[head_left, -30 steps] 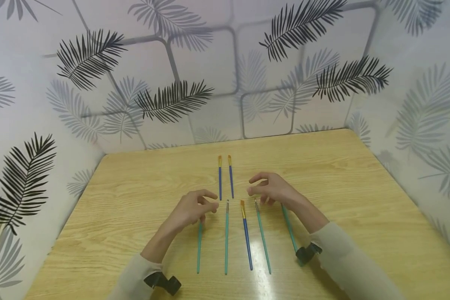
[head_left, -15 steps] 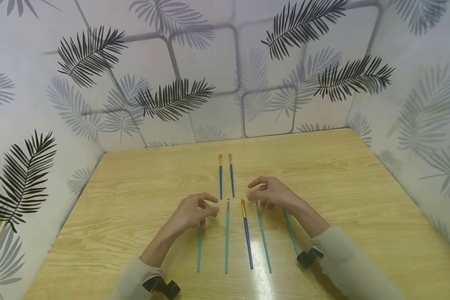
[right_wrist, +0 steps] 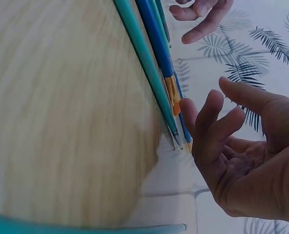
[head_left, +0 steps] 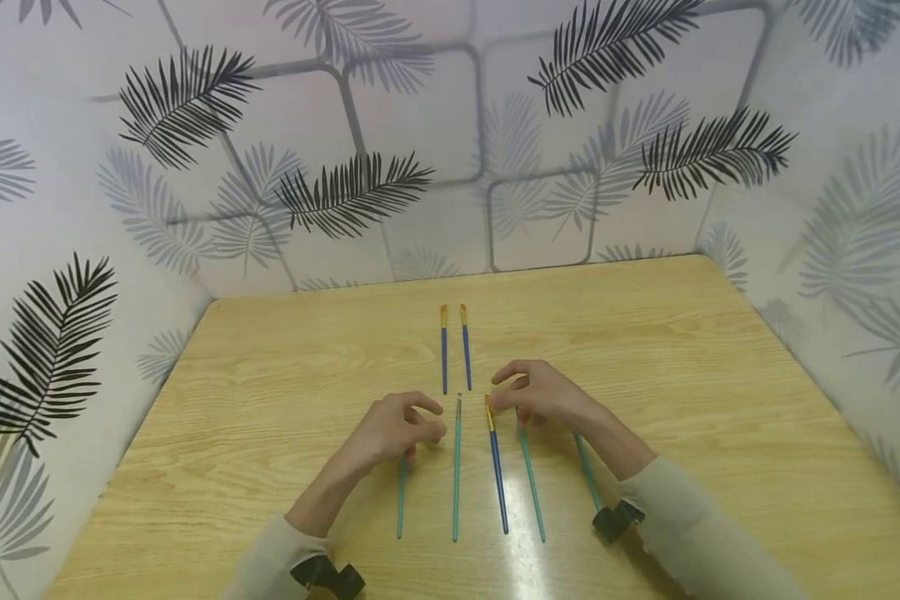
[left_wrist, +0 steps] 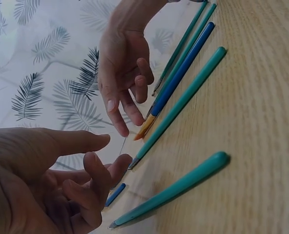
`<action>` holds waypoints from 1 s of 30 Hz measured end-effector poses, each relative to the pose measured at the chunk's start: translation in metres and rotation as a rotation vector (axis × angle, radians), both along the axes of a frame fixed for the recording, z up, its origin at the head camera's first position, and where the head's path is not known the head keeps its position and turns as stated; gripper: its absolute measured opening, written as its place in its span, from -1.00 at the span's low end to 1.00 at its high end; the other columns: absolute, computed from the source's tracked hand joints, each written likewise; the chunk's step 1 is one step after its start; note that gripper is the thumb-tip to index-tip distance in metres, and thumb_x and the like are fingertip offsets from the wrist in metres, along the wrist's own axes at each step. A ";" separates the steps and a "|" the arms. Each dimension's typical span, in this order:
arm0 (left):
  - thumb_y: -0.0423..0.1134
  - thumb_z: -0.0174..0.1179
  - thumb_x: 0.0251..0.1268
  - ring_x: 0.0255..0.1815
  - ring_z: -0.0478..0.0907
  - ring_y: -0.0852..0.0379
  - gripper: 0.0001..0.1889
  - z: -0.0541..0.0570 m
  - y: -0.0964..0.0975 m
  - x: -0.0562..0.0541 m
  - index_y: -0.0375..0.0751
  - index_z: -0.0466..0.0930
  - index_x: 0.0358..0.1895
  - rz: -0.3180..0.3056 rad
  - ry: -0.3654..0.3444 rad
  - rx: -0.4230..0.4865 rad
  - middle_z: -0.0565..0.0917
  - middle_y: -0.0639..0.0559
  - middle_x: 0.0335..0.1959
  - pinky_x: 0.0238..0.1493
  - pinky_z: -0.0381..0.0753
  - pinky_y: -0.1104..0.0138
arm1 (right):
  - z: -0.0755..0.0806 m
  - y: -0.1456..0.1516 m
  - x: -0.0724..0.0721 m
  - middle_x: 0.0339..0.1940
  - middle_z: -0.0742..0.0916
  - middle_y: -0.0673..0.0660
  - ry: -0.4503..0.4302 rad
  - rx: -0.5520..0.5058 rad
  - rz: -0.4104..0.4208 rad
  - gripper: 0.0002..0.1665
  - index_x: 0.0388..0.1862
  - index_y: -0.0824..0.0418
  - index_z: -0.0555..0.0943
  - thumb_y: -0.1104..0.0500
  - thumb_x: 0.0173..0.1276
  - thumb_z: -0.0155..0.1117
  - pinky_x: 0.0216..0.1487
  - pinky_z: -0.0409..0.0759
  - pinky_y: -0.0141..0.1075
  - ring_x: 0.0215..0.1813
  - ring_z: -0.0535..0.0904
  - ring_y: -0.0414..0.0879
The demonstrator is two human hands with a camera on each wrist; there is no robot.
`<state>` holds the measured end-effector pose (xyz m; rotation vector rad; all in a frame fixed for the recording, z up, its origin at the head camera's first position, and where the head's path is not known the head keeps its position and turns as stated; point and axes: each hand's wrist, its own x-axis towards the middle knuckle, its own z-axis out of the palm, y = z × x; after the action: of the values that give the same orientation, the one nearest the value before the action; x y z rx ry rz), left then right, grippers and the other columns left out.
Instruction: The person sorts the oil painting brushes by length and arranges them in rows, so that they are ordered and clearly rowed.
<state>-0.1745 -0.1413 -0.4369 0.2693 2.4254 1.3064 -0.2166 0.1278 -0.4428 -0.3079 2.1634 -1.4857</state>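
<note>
Between my left hand (head_left: 393,429) and my right hand (head_left: 543,394), the gap is narrow and a low pass is blocked by 1 teal-handled paintbrush (head_left: 457,475) and 1 blue-handled paintbrush (head_left: 498,482), with 2 farther blue-handled paintbrushes (head_left: 444,358) lying beyond. Low paths beneath me meet 1 outer teal-handled paintbrush (head_left: 401,502) on my left and 2 outer teal-handled paintbrushes (head_left: 532,487) on my right. I have room to pass outward on either side over the wooden tabletop (head_left: 232,392), while the leaf-patterned wall (head_left: 435,229) stops any reach past its far edge.
</note>
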 end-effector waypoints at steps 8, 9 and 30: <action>-0.12 0.36 0.25 -0.74 0.49 0.14 -0.70 -0.003 0.003 0.003 -0.21 0.65 -0.06 -0.062 -0.064 -0.035 0.78 -0.03 -0.38 -0.50 0.45 0.35 | 0.003 0.001 0.002 -0.19 0.78 0.29 0.014 0.022 0.019 -0.44 0.23 0.31 0.50 0.07 0.35 0.37 -0.66 0.40 -0.39 -0.62 0.51 -0.11; -0.12 0.36 0.26 -0.75 0.50 0.14 -0.71 -0.004 0.003 0.003 -0.21 0.64 -0.06 -0.066 -0.067 -0.041 0.78 -0.02 -0.39 -0.50 0.44 0.35 | 0.003 0.002 0.002 -0.19 0.78 0.28 0.014 0.027 0.022 -0.44 0.22 0.30 0.50 0.07 0.34 0.37 -0.67 0.39 -0.39 -0.63 0.50 -0.12; -0.18 0.40 0.20 -0.74 0.52 0.15 -0.73 -0.002 0.006 0.010 -0.27 0.64 -0.13 -0.030 -0.049 -0.094 0.75 -0.01 -0.40 -0.49 0.46 0.36 | -0.001 0.003 0.015 -0.31 0.81 0.21 -0.006 0.077 0.068 -0.47 0.14 0.32 0.53 0.05 0.32 0.39 -0.75 0.30 -0.40 -0.76 0.45 -0.18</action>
<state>-0.1640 -0.1353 -0.4393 0.2448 2.4243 1.1683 -0.2015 0.1308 -0.4436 -0.3464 2.1774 -1.3616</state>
